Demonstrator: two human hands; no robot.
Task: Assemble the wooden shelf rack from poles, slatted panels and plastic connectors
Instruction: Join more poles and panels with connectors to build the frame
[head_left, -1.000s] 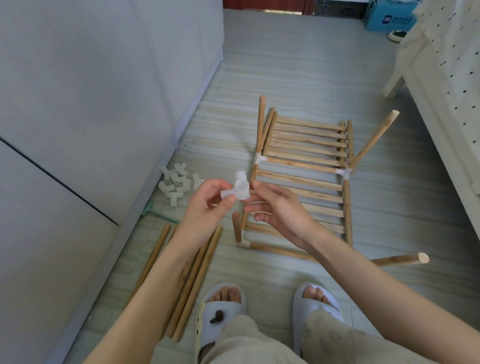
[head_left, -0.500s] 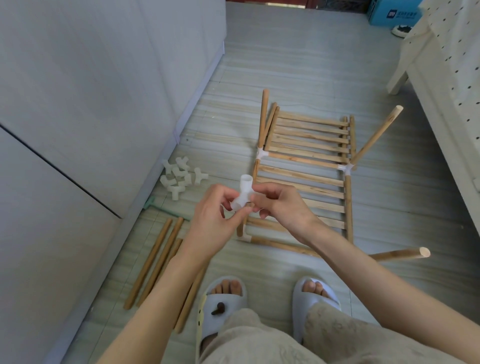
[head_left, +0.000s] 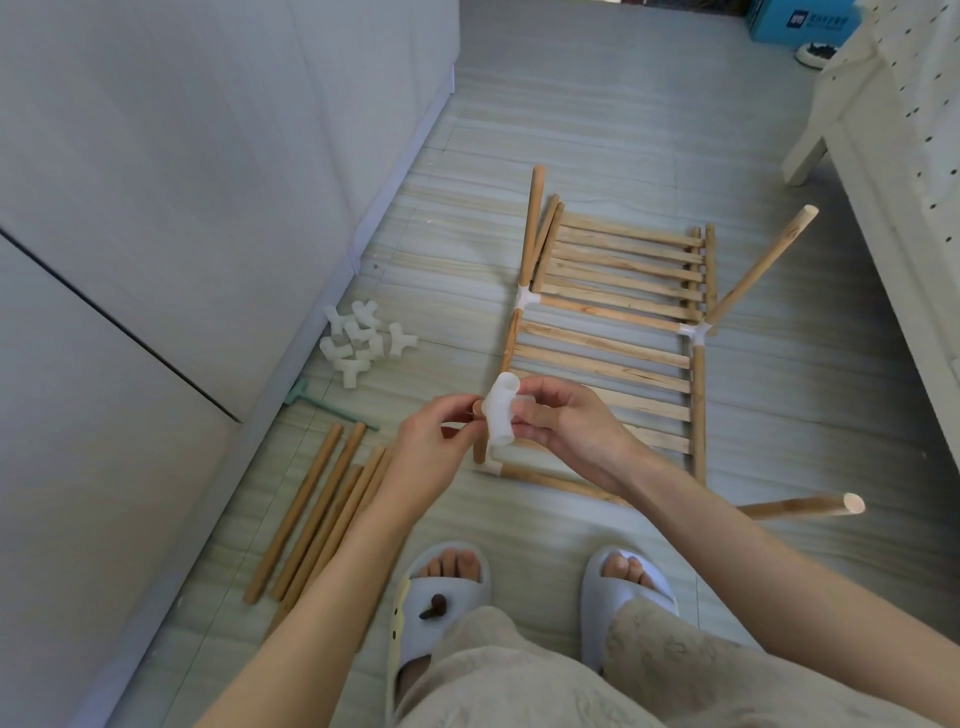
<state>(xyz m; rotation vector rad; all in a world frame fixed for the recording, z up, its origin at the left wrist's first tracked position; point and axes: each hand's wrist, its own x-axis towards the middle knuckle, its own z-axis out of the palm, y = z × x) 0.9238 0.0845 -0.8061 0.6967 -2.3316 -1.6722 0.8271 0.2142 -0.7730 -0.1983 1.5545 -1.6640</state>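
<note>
On the floor's middle lay the half-built rack (head_left: 618, 332): 2 slatted panels of pale rough wood, round poles, white joints. Loose poles (head_left: 322, 514) lay nearer the wall. Both hands, left hand (head_left: 434, 457) and right hand (head_left: 569, 434), pinched 1 smooth translucent plastic connector (head_left: 500, 410) above it.

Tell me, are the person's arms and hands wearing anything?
No. The left hand and the right hand are bare: no gloves, rings or watch showing. Both forearms are bare too, with no sleeves in sight as far as the picture reaches.
</note>
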